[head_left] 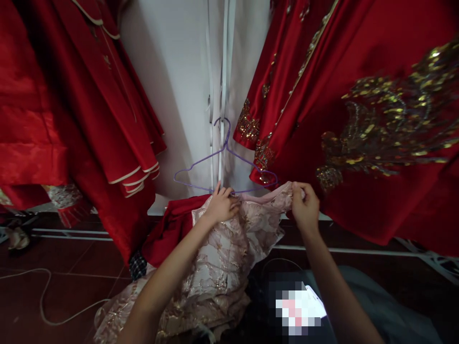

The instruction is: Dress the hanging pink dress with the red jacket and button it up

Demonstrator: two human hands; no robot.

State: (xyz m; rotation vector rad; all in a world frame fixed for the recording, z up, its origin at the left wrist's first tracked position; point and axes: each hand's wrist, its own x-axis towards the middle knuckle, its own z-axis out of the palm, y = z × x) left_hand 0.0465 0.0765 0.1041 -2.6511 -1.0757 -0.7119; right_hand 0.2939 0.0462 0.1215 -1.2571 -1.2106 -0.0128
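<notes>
My right hand (306, 204) is pinching a shiny, crinkled, pale-pink floral garment (223, 246). My left hand (221, 205) is touching it, grip unclear.

Dim light, shadowed white wall (161, 62), glinting gold sequins (396, 112), glowing part-pixelated phone (316, 300), stretched edges

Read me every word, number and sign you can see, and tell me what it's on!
There are no words, labels, brands, numbers or signs I can read here.
What looks like a phone: its bright screen is blurred into blocks, too unclear to read.
Gold sequins on the red garment: no letters I can make out.
Pale pink garment and purple hanger: no readable label.
</notes>
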